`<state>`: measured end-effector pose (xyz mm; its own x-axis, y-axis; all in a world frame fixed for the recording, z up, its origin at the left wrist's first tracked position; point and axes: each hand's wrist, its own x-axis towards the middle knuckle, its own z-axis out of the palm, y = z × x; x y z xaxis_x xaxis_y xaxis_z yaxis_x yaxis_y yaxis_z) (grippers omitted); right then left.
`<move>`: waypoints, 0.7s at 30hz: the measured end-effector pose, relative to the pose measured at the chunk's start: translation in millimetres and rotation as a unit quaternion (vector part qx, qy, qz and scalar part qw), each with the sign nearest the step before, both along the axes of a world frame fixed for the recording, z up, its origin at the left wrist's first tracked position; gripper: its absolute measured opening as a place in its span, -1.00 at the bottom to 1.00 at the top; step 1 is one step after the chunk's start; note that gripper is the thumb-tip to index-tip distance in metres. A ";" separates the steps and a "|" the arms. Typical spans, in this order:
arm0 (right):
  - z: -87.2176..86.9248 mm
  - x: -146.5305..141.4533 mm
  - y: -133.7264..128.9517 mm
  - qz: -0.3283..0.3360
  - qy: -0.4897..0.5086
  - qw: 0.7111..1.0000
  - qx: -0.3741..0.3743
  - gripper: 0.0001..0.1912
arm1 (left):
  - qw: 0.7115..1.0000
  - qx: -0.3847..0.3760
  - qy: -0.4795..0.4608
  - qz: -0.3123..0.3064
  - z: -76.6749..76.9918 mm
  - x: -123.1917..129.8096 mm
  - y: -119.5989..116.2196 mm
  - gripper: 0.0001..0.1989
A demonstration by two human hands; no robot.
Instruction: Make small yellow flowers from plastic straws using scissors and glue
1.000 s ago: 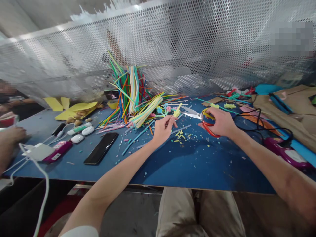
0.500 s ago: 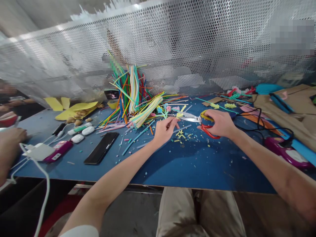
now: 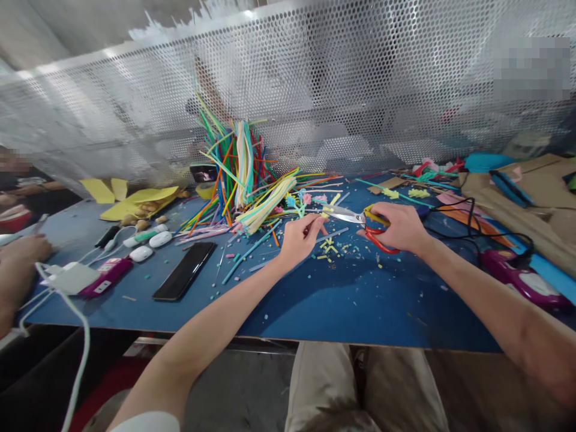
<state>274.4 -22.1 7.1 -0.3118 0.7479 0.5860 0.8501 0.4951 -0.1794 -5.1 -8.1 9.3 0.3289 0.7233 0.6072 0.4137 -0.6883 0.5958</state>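
Observation:
My left hand [image 3: 298, 239] pinches a small yellow piece [image 3: 326, 212] between its fingertips, above the blue table [image 3: 315, 312]. My right hand [image 3: 399, 227] is wrapped round the red and yellow handles of the scissors [image 3: 348, 216]. The metal blades point left and reach the yellow piece at my left fingertips. Beneath and beside the blades lie several short yellow cuttings [image 3: 330, 246] and tiny scraps. Just behind my left hand are small blue and pink fuzzy pieces [image 3: 306, 198].
Bundles of coloured stems [image 3: 245, 165] stand and lie at the back. A black phone [image 3: 185, 271], a purple power strip [image 3: 108, 276] and cables are on the left. Brown paper [image 3: 549, 186] and another purple strip [image 3: 524, 279] lie right. Another person's hand [image 3: 22, 258] rests far left.
The scissors and my right hand have shifted very slightly left, with the blades a little closer together. My left hand stays almost in place.

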 end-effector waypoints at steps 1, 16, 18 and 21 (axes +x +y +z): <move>-0.1 0.0 0.2 0.000 0.002 1.000 0.000 -0.64 | 1.000 0.000 0.001 0.000 0.2 0.0 -0.1 -0.57; -3.1 -3.0 0.5 -0.019 -0.014 0.999 0.030 -0.84 | 1.000 -0.003 0.000 0.001 2.1 1.5 -1.9 -0.58; -3.3 -3.8 0.7 -0.026 -0.023 0.999 0.037 -0.84 | 1.000 0.003 0.002 0.002 2.6 1.8 -2.3 -0.58; -2.9 -5.1 0.7 -0.022 -0.026 0.999 0.040 -0.81 | 1.000 0.005 0.002 0.006 2.5 2.0 -2.0 -0.58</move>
